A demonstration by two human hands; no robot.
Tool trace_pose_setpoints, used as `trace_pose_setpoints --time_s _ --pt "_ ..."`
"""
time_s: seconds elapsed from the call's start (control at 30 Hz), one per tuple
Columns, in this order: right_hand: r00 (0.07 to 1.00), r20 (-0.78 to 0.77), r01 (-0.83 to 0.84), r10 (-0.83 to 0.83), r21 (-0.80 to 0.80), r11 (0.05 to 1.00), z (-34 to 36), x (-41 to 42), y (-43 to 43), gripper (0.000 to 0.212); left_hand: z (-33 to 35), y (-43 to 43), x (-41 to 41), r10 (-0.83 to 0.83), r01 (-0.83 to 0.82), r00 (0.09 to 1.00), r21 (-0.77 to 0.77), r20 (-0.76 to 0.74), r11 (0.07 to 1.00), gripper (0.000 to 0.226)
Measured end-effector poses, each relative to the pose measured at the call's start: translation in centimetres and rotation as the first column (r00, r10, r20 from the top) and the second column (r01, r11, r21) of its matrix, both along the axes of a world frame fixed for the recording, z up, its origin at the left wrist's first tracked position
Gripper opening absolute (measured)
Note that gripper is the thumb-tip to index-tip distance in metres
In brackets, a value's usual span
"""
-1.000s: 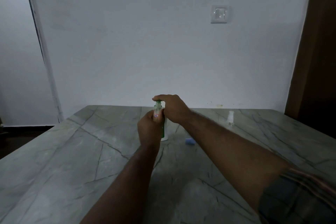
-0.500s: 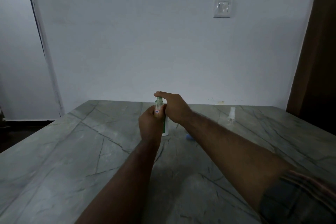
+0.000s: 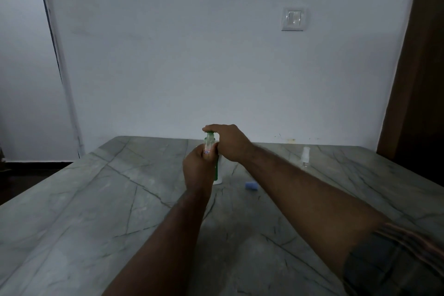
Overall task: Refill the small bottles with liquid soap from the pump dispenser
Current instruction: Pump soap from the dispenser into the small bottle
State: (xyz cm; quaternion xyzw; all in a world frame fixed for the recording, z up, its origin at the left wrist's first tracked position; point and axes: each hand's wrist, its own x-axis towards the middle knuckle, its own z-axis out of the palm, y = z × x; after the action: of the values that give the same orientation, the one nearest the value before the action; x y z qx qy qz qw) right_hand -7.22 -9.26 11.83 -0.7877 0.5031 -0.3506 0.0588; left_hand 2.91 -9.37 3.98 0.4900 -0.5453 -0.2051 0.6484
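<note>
Lower right corner: dark checked sleeve (image 3: 396, 269) on the right arm, forearm running up-left to frame centre. Left forearm comes up from bottom centre. Grey veined stone table (image 3: 72, 211) fills the lower half of the frame.

Centre of frame: left hand (image 3: 198, 169) seen from the back, fingers curled round a small bottle (image 3: 208, 145). The bottle is clear and upright, with a tiny red-edged label just above the fingers; only neck and upper part show, the rest is hidden in the hand. Right hand (image 3: 229, 143) is just right of it and higher, fingers laid fairly straight across the top of the pump dispenser (image 3: 218, 170), resting on its green head, not wrapped round anything; thumb hidden. Dispenser stands on the table directly behind the left hand, green and white body showing at that hand's right edge. Small bottle's mouth sits right under the green pump head, touching or just apart, cannot tell. Liquid level unreadable, too dim.

Right of centre on the table: blue cap (image 3: 251, 186) lying near the dispenser base. Further back and right: second small bottle (image 3: 305, 156), clear, upright, well apart from the hands.

Back: pale wall (image 3: 192, 55), light switch (image 3: 293, 19) upper right, brown panel (image 3: 422, 79) along the right edge, dark vertical strip (image 3: 54, 38) upper left
</note>
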Motion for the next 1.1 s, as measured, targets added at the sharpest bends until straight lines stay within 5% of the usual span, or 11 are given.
trace_pose_setpoints --time_s 0.27,0.47,0.63,0.87,1.1 --pt "0.994 0.109 0.017 -0.016 -0.007 1.000 -1.7 0.2 -0.4 0.061 -0.4 -0.6 0.1 -0.002 0.003 1.000 -0.010 0.022 1.000 0.031" --pt "1.000 0.019 0.002 -0.002 0.005 1.000 -0.2 -0.2 -0.6 0.062 -0.3 -0.7 0.0 0.017 -0.017 1.000 0.001 0.026 1.000 0.030" --pt "0.993 0.117 0.011 -0.009 -0.019 1.000 -1.6 0.1 -0.1 0.061 -0.5 -0.7 -0.1 0.006 -0.005 1.000 -0.023 0.026 1.000 0.030" --pt "1.000 0.006 -0.007 0.007 0.005 1.000 -0.1 -0.4 -0.4 0.063 -0.1 -0.5 0.1 0.033 -0.030 0.997 -0.040 0.075 0.999 0.029" --pt "0.998 0.057 0.005 -0.005 -0.008 1.000 -1.1 -0.1 -0.3 0.062 -0.5 -0.7 0.0 0.016 -0.014 0.999 -0.036 0.049 0.999 0.028"
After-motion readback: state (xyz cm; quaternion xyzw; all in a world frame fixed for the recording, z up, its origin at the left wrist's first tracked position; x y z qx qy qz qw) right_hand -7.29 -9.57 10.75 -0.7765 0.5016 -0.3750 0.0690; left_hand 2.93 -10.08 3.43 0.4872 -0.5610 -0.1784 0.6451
